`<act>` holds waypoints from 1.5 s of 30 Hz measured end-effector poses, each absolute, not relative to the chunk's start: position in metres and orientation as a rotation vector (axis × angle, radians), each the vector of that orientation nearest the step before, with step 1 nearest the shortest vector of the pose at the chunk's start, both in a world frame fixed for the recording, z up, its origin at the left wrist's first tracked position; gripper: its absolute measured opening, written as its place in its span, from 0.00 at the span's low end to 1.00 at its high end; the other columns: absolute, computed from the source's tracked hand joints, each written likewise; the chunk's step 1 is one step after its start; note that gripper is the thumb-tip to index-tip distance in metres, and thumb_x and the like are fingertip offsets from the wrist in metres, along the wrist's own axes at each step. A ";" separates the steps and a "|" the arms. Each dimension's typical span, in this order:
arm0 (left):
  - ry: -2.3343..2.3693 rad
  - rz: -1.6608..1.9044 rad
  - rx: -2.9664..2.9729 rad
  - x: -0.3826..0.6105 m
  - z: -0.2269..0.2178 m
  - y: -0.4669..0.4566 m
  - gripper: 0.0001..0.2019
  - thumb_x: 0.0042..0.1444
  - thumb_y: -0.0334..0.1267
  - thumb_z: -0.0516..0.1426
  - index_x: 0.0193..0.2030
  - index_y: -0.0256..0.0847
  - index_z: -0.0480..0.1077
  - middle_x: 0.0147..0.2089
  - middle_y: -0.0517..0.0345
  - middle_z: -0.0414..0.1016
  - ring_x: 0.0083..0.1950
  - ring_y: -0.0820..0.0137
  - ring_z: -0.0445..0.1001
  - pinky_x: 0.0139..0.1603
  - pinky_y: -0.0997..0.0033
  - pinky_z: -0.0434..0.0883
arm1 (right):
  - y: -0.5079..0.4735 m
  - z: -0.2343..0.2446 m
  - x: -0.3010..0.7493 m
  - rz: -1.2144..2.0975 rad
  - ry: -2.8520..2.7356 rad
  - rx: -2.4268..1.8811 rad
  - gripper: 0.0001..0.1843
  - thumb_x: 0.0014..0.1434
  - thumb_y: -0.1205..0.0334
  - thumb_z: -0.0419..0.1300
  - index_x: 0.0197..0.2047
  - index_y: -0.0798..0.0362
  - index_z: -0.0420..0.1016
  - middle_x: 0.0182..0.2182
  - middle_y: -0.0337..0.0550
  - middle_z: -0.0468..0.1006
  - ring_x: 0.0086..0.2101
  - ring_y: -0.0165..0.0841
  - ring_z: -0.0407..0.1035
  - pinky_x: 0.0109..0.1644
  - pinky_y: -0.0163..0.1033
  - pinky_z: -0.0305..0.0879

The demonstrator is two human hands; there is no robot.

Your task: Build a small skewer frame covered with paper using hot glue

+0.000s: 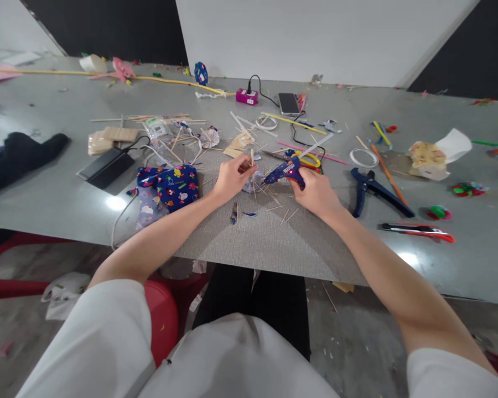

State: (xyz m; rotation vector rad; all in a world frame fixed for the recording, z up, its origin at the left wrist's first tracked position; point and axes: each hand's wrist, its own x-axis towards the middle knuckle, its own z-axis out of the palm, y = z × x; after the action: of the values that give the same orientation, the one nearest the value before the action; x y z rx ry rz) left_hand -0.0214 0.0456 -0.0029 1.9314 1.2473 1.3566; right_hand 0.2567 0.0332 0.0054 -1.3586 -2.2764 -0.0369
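Observation:
My right hand (pixel 313 190) is wrapped round the handle of a blue glue gun (pixel 284 170), with a clear glue stick (pixel 316 145) poking from its back. The nozzle points left at a small pale fabric piece (pixel 254 182) with thin wooden sticks on it. My left hand (pixel 233 178) is closed, its fingertips pinching a thin wooden stick (pixel 252 158) above that piece. Loose wooden sticks (pixel 289 215) lie on the table in front of the hands. A blue patterned cloth (pixel 176 187) rests to the left of my left forearm.
At the right lie a dark blue cutter tool (pixel 377 193), an orange utility knife (pixel 417 229) and a white ring (pixel 363 158). A purple power socket (pixel 247 97) and a phone (pixel 289 103) sit at the back. Left stands a black box (pixel 108 167) with a cable.

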 end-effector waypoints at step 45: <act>1.248 1.362 1.930 -0.022 -0.005 0.048 0.05 0.63 0.38 0.64 0.40 0.40 0.76 0.31 0.62 0.78 0.31 0.76 0.76 0.39 0.75 0.74 | 0.032 0.015 0.261 -0.039 -2.345 -1.389 0.08 0.69 0.54 0.58 0.42 0.50 0.71 0.38 0.54 0.82 0.39 0.48 0.78 0.41 0.48 0.67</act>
State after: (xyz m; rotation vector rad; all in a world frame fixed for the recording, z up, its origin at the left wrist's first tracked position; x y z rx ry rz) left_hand -0.0220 0.0480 -0.0054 1.9298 1.2480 1.3622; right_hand 0.2613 0.0315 0.0148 -1.3889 -2.3453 -0.0389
